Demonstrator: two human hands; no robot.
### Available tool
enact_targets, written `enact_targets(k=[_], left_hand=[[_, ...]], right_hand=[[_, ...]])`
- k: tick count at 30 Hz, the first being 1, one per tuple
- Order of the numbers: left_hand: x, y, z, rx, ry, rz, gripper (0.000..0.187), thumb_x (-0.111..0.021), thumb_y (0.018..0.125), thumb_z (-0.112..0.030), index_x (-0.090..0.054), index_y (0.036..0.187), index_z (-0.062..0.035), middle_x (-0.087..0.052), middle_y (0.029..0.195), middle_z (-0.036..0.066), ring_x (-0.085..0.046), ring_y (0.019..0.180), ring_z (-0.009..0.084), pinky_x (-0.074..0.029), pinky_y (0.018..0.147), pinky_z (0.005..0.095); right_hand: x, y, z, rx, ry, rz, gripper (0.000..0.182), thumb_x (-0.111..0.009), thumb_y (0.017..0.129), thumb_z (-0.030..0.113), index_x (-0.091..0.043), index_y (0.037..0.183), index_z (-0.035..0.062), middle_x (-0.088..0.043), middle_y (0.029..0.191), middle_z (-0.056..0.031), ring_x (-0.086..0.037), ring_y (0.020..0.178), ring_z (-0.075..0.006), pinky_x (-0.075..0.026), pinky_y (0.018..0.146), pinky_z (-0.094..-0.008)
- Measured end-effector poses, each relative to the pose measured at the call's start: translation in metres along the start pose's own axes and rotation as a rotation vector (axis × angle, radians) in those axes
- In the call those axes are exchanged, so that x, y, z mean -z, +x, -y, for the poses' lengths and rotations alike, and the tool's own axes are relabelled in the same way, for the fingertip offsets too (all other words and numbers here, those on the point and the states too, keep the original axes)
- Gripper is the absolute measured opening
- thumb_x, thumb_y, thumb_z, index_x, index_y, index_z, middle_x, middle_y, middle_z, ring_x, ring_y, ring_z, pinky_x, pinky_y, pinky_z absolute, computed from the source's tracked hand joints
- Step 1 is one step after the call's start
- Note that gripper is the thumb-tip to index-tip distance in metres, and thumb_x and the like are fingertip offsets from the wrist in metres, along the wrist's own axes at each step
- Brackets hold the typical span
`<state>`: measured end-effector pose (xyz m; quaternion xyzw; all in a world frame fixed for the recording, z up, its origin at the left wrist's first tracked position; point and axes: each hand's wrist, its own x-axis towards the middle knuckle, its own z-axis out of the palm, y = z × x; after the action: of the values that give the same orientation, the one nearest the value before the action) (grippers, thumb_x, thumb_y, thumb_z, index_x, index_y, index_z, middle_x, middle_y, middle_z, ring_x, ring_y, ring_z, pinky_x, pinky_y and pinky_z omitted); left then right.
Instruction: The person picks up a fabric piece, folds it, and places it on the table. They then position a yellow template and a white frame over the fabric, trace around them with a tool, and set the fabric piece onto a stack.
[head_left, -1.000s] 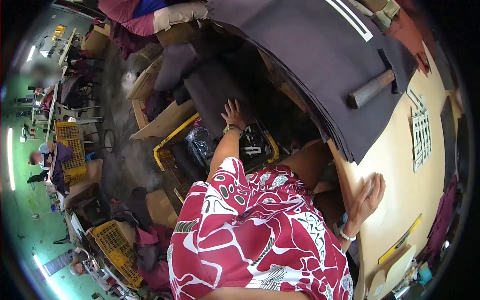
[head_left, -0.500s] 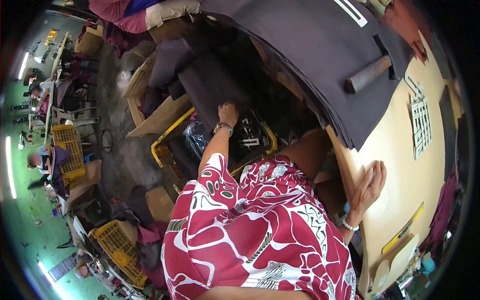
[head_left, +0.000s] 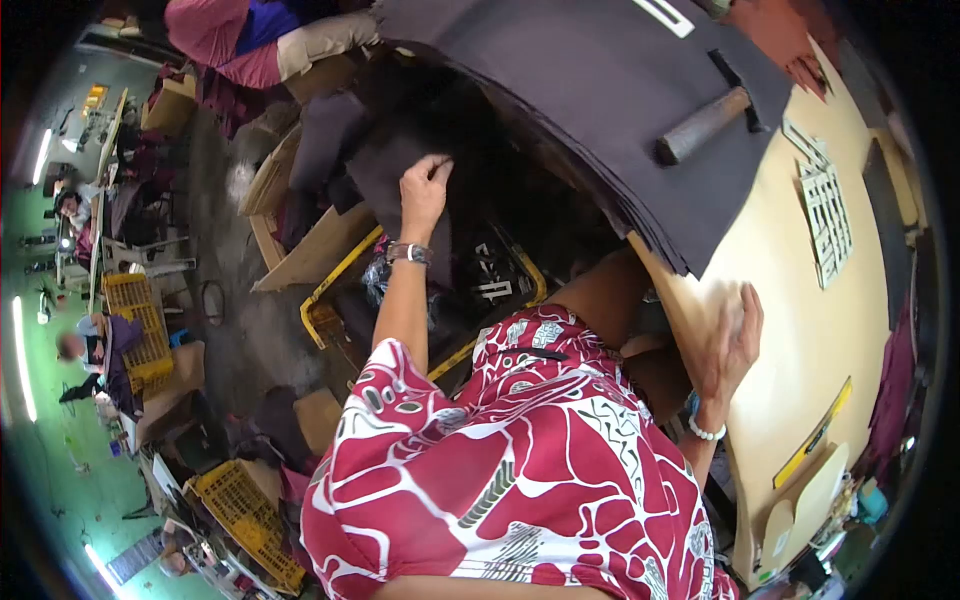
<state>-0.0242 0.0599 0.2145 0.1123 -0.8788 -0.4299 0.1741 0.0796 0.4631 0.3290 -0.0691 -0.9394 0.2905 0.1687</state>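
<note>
A worker in a red-and-white patterned shirt grips a dark fabric piece beside a cutting table.

At far left, yellow crates [head_left: 140, 310] stand on the workshop floor, where other people sit at tables against a green wall. Nearer the middle, the left hand [head_left: 423, 190], a watch on its wrist, is closed on the edge of a dark fabric piece [head_left: 385, 175] held above a yellow-rimmed bin [head_left: 340, 275] that holds dark cloth and a plastic bag. To the right, a thick stack of dark fabric [head_left: 600, 90] drapes over the edge of the wooden table [head_left: 800, 350], weighted by a cylindrical metal bar [head_left: 700, 125]. The right hand [head_left: 730, 340], a bead bracelet at its wrist, lies flat and open on the bare tabletop near the stack's corner, well apart from the left. Further right lie paper patterns [head_left: 825, 210] and a yellow ruler [head_left: 812, 445].
</note>
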Motion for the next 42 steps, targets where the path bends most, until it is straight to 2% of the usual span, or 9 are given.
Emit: enact_targets(k=[11, 21, 25, 31, 32, 33, 34, 37, 42], left_hand=[[-0.04, 0.023, -0.328, -0.89, -0.338, 0.769, 0.015, -0.06, 0.088, -0.008, -0.063, 0.096, 0.0039, -0.061, 0.074, 0.002, -0.051, 0.068, 0.0054, -0.044, 0.063, 0.0213], [-0.117, -0.005, -0.443, -1.191, -0.286, 1.034, 0.021, -0.063, 0.087, -0.017, -0.064, 0.095, 0.0031, -0.058, 0.071, 0.002, -0.049, 0.066, 0.004, -0.042, 0.059, 0.0216], [-0.188, 0.035, -0.466, -1.397, 0.108, 1.165, 0.036, -0.064, 0.068, -0.017, -0.064, 0.098, 0.0026, -0.063, 0.076, 0.016, -0.059, 0.07, 0.0207, -0.047, 0.067, 0.0329], [-0.176, 0.065, -0.54, -1.235, 0.615, 0.334, 0.025, -0.053, 0.078, -0.02, -0.068, 0.092, -0.0052, -0.067, 0.088, 0.02, -0.065, 0.085, 0.0334, -0.051, 0.08, 0.0402], [-0.205, 0.107, -0.531, -1.455, 0.171, 0.049, 0.023, -0.055, 0.069, -0.014, -0.069, 0.085, -0.0084, -0.067, 0.084, 0.019, -0.065, 0.078, 0.033, -0.051, 0.073, 0.0416], [-0.172, 0.084, -0.535, -1.397, 0.118, -0.009, 0.019, -0.056, 0.067, -0.015, -0.068, 0.08, -0.0076, -0.066, 0.08, 0.018, -0.064, 0.072, 0.0328, -0.05, 0.067, 0.0425], [-0.153, 0.075, -0.531, -1.439, -0.106, 0.048, 0.022, -0.058, 0.067, -0.017, -0.068, 0.085, -0.0065, -0.067, 0.081, 0.018, -0.065, 0.076, 0.0306, -0.05, 0.07, 0.0408], [-0.154, 0.043, -0.49, -1.492, -0.131, 0.096, 0.028, -0.055, 0.072, -0.005, -0.068, 0.096, -0.0096, -0.066, 0.088, 0.015, -0.065, 0.08, 0.0318, -0.051, 0.072, 0.0367], [-0.165, -0.011, -0.401, -1.464, -0.076, 0.469, 0.031, -0.056, 0.065, 0.001, -0.064, 0.095, -0.005, -0.064, 0.09, 0.012, -0.062, 0.084, 0.0293, -0.049, 0.074, 0.038]], right_hand=[[0.061, 0.112, 0.087, 0.384, 0.462, 0.047, 0.049, -0.062, 0.074, 0.019, -0.054, 0.118, -0.0026, -0.065, 0.098, -0.0169, -0.064, 0.09, -0.0256, -0.048, 0.083, -0.0335], [0.128, 0.12, -0.017, -0.069, 0.133, 0.177, 0.025, -0.055, 0.069, 0.004, -0.065, 0.092, -0.002, -0.064, 0.073, -0.0175, -0.062, 0.067, -0.024, -0.049, 0.069, -0.0355], [0.155, 0.155, -0.081, -0.145, -0.089, 0.112, 0.032, -0.055, 0.071, 0.005, -0.068, 0.1, 0.0035, -0.067, 0.085, -0.02, -0.066, 0.078, -0.026, -0.05, 0.076, -0.0345], [0.23, 0.208, -0.15, 0.059, -0.542, -0.782, 0.031, -0.046, 0.077, 0.01, -0.069, 0.097, 0.0177, -0.066, 0.091, -0.0176, -0.064, 0.085, -0.0357, -0.052, 0.078, -0.0448], [0.262, 0.215, -0.173, -0.203, -0.849, -0.775, 0.023, -0.051, 0.082, 0.015, -0.067, 0.098, 0.0111, -0.065, 0.093, -0.0184, -0.064, 0.087, -0.0352, -0.051, 0.078, -0.0407], [0.275, 0.192, -0.154, 0.203, -0.434, -0.903, 0.042, -0.055, 0.078, 0.006, -0.06, 0.119, 0.0105, -0.056, 0.119, -0.0226, -0.06, 0.101, -0.0294, -0.042, 0.096, -0.0355], [0.291, 0.17, -0.145, 0.173, -0.578, -1.057, 0.021, -0.057, 0.086, 0.019, -0.066, 0.098, 0.0046, -0.065, 0.095, -0.0179, -0.064, 0.088, -0.033, -0.05, 0.078, -0.0358], [0.282, 0.098, -0.145, 0.298, -0.405, -1.022, 0.021, -0.054, 0.085, 0.004, -0.068, 0.101, 0.0044, -0.064, 0.106, -0.0112, -0.059, 0.104, -0.0233, -0.045, 0.09, -0.032], [0.202, -0.011, -0.166, -0.309, 0.276, -0.774, 0.051, -0.035, 0.067, -0.013, -0.067, 0.104, 0.0007, -0.065, 0.104, -0.01, -0.06, 0.086, -0.0101, -0.046, 0.082, -0.0203]])
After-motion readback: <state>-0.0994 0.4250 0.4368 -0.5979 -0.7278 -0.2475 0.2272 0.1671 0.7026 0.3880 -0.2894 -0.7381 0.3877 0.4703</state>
